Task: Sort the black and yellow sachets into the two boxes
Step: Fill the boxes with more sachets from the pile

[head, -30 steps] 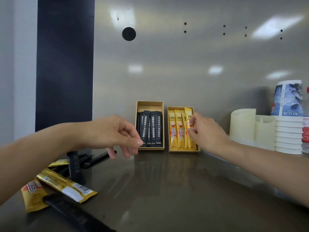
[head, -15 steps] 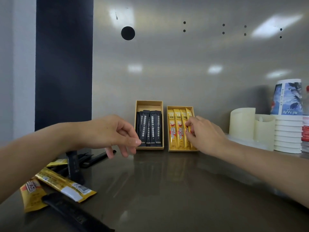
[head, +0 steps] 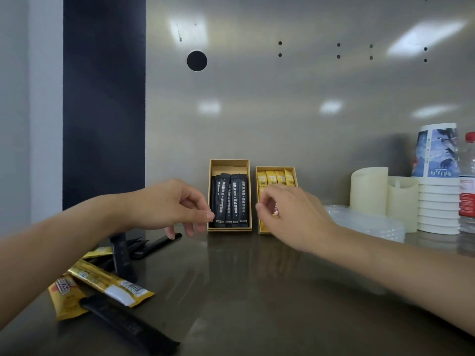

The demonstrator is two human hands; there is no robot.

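Two open tan boxes stand side by side against the back wall. The left box (head: 229, 163) holds several black sachets (head: 232, 199). The right box (head: 276, 169) holds several yellow sachets (head: 276, 177). My left hand (head: 169, 204) hovers just left of the left box, fingers loosely curled, empty. My right hand (head: 295, 217) hangs over the front of the right box and hides its lower half, with nothing gripped. Loose sachets lie at the front left: a yellow one (head: 110, 283), another yellow one (head: 65, 296), a long black one (head: 128, 327) and more black ones (head: 154, 246).
At the right stand two cream cylinders (head: 368, 191), a stack of paper cups (head: 437, 176), a red-capped bottle (head: 467, 181) and clear plastic lids (head: 367, 222). A shiny metal wall closes the back. The counter (head: 244, 291) is dark and reflective.
My right hand let go of the yellow sachet in the right box and drew back left and toward me. My left hand drifted slightly toward the left box.
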